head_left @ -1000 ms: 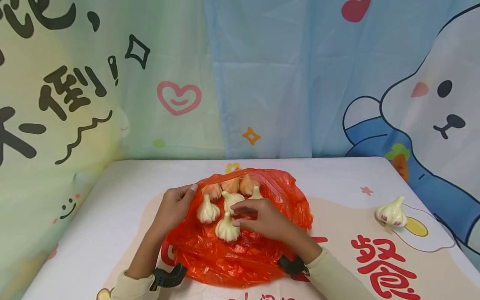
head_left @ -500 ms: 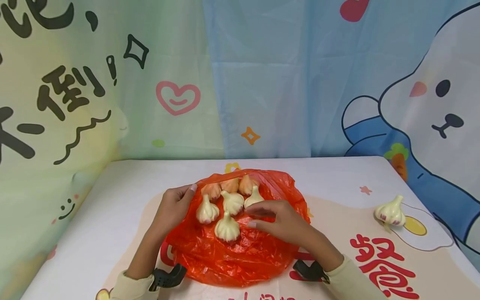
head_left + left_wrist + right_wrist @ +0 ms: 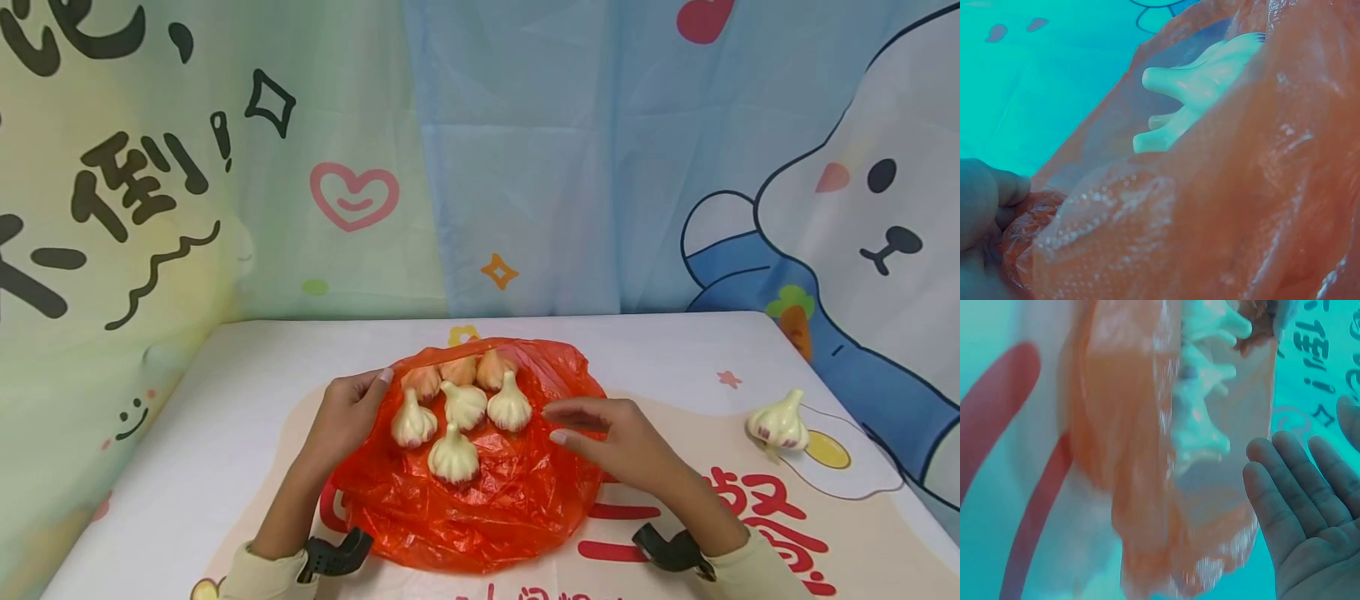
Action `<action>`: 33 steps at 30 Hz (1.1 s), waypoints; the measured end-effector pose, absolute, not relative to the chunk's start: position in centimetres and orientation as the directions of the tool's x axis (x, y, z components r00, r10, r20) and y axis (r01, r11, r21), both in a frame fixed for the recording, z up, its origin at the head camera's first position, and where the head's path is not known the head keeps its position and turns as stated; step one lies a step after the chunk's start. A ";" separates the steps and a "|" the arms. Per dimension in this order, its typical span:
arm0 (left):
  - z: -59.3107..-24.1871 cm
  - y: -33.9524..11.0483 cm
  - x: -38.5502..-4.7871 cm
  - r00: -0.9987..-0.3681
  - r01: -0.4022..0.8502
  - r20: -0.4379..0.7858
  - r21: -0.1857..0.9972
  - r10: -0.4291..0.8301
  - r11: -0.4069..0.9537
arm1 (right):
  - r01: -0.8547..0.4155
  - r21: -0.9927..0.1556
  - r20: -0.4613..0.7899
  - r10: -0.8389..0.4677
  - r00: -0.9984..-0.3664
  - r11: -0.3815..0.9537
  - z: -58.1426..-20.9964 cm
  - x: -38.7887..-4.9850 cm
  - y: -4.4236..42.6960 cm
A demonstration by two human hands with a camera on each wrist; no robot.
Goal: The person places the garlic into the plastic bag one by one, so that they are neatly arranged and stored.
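A red plastic bag (image 3: 480, 529) lies spread on the table with several garlic bulbs (image 3: 453, 455) on and in it. Some bulbs at the back show orange through the film. My left hand (image 3: 352, 417) pinches the bag's upper left edge between thumb and fingers; the left wrist view shows the crumpled film (image 3: 1029, 231) in its grip. Just right of the rightmost bulb (image 3: 510, 403), my right hand (image 3: 607, 429) hovers over the bag's right side and holds nothing. In the right wrist view its fingers (image 3: 1297, 487) are straight and apart from the bulbs.
A single garlic bulb (image 3: 780, 423) lies apart at the table's right side, by a printed egg. The table (image 3: 262, 358) wears a printed cloth, and a cartoon curtain (image 3: 525, 167) hangs behind its far edge. Black straps with cameras sit on both wrists.
My right hand has drawn back to the right, off the front bulb and past the rightmost one, uncovering both. The left hand keeps its hold on the bag's edge.
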State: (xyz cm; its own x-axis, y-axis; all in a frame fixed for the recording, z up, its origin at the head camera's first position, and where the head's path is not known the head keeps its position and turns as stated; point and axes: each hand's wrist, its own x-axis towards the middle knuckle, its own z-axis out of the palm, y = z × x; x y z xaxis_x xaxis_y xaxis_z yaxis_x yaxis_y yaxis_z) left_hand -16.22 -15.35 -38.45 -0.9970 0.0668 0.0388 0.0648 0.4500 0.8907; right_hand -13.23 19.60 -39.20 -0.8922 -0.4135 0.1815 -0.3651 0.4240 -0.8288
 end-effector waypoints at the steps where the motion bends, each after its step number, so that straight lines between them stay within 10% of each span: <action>1: -38.4 -15.4 -16.2 -0.997 0.066 0.040 0.891 0.067 0.449 | -0.368 -0.823 0.193 -0.397 -0.897 0.432 -39.2 -13.2 20.0; 22: -38.3 -15.4 -16.3 -0.997 0.062 0.037 0.887 0.063 0.457 | -0.231 -0.680 0.329 0.008 -0.944 0.696 -39.3 -11.3 31.0; 33: -38.3 -15.4 -16.2 -0.999 0.037 0.015 0.895 0.052 0.444 | 0.110 -0.711 0.241 0.388 -0.890 0.694 -40.2 -11.1 37.6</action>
